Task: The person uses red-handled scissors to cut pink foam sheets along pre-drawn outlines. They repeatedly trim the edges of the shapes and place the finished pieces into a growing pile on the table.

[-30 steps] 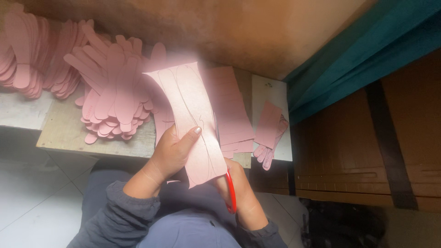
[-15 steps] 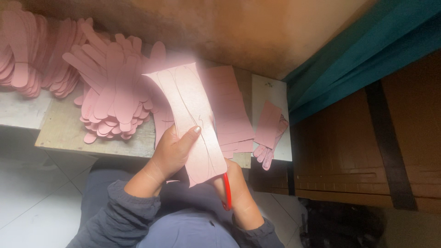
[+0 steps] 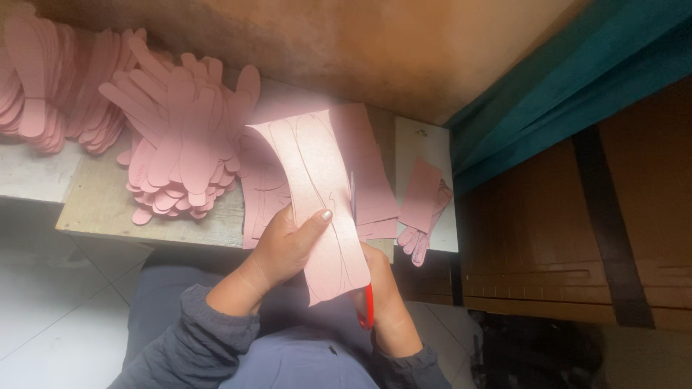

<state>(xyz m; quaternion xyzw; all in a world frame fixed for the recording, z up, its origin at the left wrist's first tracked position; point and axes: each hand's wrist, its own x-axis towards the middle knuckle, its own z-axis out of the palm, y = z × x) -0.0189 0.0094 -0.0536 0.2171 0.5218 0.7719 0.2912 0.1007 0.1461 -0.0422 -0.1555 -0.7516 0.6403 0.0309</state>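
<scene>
The step in hand appears to be cutting: a pink sheet marked with long outline curves is held up over the lap, in front of the low wooden bench, while red-handled scissors work along its right edge. The left hand is closed on the sheet, thumb pressed flat across its face and the other fingers wrapped behind, so the sheet stands nearly upright and bows slightly. The right hand is largely hidden behind the sheet's lower right corner; it is curled around the scissor handles, and a thin blade edge shows above it along the sheet's right side. Whether the blades are parted cannot be told. By judgement, the next move calls for steering the blades along a drawn curve while the left hand turns the sheet to feed the line. On the bench lie a fanned heap of pink cut-out shapes, flat marked sheets, and a smaller pink offcut on a white board.
</scene>
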